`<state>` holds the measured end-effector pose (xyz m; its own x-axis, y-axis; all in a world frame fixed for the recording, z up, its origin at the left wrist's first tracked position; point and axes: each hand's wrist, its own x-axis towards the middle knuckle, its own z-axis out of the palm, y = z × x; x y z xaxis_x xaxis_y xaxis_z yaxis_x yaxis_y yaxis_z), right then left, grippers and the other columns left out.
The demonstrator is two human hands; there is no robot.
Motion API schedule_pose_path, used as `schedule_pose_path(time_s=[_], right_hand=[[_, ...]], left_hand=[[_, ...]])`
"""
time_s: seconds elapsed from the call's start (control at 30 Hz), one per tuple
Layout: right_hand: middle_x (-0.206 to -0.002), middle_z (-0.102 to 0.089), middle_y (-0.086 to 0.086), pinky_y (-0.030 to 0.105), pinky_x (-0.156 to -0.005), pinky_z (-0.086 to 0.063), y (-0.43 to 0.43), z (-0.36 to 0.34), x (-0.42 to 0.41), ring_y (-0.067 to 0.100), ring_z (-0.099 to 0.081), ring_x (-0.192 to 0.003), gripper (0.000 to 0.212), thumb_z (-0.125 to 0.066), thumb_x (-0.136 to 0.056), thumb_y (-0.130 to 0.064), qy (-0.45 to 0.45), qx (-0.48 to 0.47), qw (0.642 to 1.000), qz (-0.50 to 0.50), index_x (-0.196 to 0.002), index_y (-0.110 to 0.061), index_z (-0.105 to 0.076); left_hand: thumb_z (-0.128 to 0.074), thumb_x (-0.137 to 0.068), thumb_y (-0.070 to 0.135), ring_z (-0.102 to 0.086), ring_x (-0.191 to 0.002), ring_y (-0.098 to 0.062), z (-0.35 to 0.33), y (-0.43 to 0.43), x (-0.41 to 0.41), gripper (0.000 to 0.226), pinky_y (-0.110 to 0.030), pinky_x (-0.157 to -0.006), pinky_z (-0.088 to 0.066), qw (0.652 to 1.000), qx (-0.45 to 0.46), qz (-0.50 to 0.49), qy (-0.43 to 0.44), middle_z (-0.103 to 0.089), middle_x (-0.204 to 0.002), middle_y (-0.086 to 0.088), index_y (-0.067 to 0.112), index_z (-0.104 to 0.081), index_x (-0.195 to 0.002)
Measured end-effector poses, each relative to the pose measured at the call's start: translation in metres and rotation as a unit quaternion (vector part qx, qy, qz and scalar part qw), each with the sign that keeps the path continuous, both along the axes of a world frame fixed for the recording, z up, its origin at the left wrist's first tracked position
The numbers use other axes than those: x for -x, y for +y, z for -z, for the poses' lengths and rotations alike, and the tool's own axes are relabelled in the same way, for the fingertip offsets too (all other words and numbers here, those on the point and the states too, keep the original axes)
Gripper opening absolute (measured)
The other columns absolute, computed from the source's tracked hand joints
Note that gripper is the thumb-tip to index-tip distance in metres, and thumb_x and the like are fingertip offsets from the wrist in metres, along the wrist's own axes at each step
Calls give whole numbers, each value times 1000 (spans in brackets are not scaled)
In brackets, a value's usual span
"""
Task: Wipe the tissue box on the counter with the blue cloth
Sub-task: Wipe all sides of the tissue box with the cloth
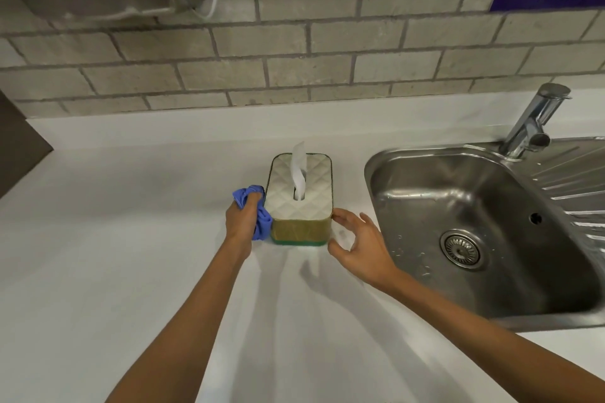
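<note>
One tissue box [299,196], one cloth [258,214]. The left hand [242,219] clenches the cloth against the box's left side; the right hand [358,244], fingers spread, touches its right corner.

Around the tissue box [299,196], bare counter [114,239] lies open to its left, front and behind, while the sink [474,222] basin drops away near its right side.
</note>
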<state>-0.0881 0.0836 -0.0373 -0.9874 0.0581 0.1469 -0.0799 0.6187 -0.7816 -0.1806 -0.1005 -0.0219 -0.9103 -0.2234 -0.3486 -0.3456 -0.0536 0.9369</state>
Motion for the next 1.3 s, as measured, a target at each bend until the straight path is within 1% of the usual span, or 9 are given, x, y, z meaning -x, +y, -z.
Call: schedule_pose_path(time_s=[0.13, 0.23, 0.37, 0.47, 0.57, 0.9, 1.07, 1.17, 1.3], right_hand=[[-108, -72, -9, 11, -73, -44, -13, -2, -12, -2, -65, -82, 38, -63, -76, -28, 12, 13, 1000, 16, -113, -21, -67], [-77, -71, -13, 13, -55, -41, 1, -13, 4, 4, -63, -61, 11, -62, -78, -26, 28, 70, 993, 90, -83, -25, -71], [-86, -66, -12, 17, -72, -45, 23, -34, 58, 5, -59, -79, 15, -53, -86, -27, 40, 112, 982, 143, -95, -23, -64], [-130, -56, 1, 27, -97, -36, 24, -38, 97, 17, -51, -117, 45, -40, -91, -45, -53, 103, 989, 88, -128, -21, -51], [-151, -36, 2, 34, -111, -22, 21, -38, 121, 23, -32, -138, 63, -27, -91, -58, -156, 135, 978, 41, -142, -21, -35], [-123, -62, 14, 33, -98, -36, 34, -34, 110, 27, -57, -113, 73, -27, -88, -62, -192, 185, 963, 25, -113, -2, -60], [-86, -66, -17, 16, -70, -39, 47, -29, 71, 2, -61, -87, 41, -34, -89, -58, -153, 224, 962, 20, -81, -33, -65], [-91, -70, -13, 21, -79, -44, 54, -25, 55, 11, -64, -93, 36, -39, -89, -53, -139, 237, 961, 22, -83, -33, -68], [-117, -66, 9, 42, -106, -40, 60, -17, 37, 24, -62, -108, 41, -43, -92, -35, -126, 248, 960, 33, -113, -7, -65]], left_hand=[[-52, -90, 22, -44, -58, -15, -2, -18, -14, 17, -22, -54, -37, 999, -26, -47, 8, -47, -71, -5, 12, -50, -77], [-47, -93, 37, -56, -79, -21, -4, -28, -39, 23, -32, -76, -50, 992, -115, -46, -16, -55, -85, -7, 16, -53, -101], [-34, -91, 57, -60, -66, -15, -2, -27, -70, 43, -30, -62, -50, 980, -195, -16, -46, -65, -65, -1, 22, -55, -79], [-37, -91, 54, -44, -33, -6, 1, -11, -81, 45, -16, -46, -41, 965, -255, 15, -66, -42, -33, 8, 21, -36, -61], [-50, -91, 38, -48, -55, -6, -3, 11, -85, 24, -21, -56, -40, 957, -274, -12, -92, -48, -58, 5, 25, -43, -72], [-53, -88, 17, -44, -55, -12, -6, 20, -69, 28, -27, -58, -42, 978, -163, -84, -94, -45, -54, 1, 20, -41, -62], [-53, -91, 26, -55, -79, -16, -5, 5, -40, 21, -37, -86, -48, 984, -135, -74, -93, -53, -76, 1, 19, -49, -71], [-52, -91, 31, -52, -92, -17, -6, 3, -25, 20, -35, -98, -42, 987, -129, -55, -78, -53, -76, 5, 23, -52, -72], [-55, -88, 34, -51, -71, -9, -6, 4, -11, 19, -27, -80, -45, 990, -120, -27, -74, -52, -72, 6, 25, -54, -71]])
